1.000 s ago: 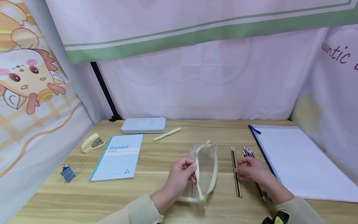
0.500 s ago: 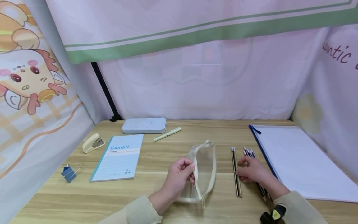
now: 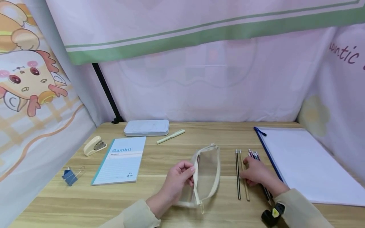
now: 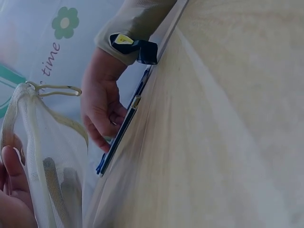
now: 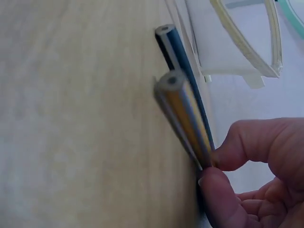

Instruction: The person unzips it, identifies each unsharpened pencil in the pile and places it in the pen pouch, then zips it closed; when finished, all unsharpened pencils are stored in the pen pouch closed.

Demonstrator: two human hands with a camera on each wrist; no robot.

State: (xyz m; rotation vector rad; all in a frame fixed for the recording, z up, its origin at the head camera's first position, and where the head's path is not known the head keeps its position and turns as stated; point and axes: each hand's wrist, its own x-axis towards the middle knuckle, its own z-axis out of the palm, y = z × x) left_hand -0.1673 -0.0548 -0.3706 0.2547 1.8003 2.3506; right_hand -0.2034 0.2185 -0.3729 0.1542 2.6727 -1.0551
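Note:
In the head view my left hand point(image 3: 175, 180) pinches the near edge of a see-through mesh zip pouch point(image 3: 208, 172), whose mouth gapes. Something slim and pencil-like point(image 4: 56, 185) shows through the mesh in the left wrist view. To the right, my right hand point(image 3: 260, 172) has a gold-coloured pencil point(image 3: 246, 190) between thumb and fingertip, seen close up in the right wrist view. Beside it on the table lies a dark pencil point(image 3: 238, 177), a small gap apart. Several more pencils point(image 3: 268, 194) lie partly hidden under the right hand.
A white folder point(image 3: 310, 164) with a blue zip edge lies at right. Farther left are a light green pen point(image 3: 171, 136), a pale case point(image 3: 146, 127), a notebook point(image 3: 121, 164), a cream stapler point(image 3: 95, 145) and a blue binder clip point(image 3: 69, 176).
The gold pencil has shifted right, away from the dark one. My left hand and the pouch have moved slightly left, and the pouch's mouth looks wider.

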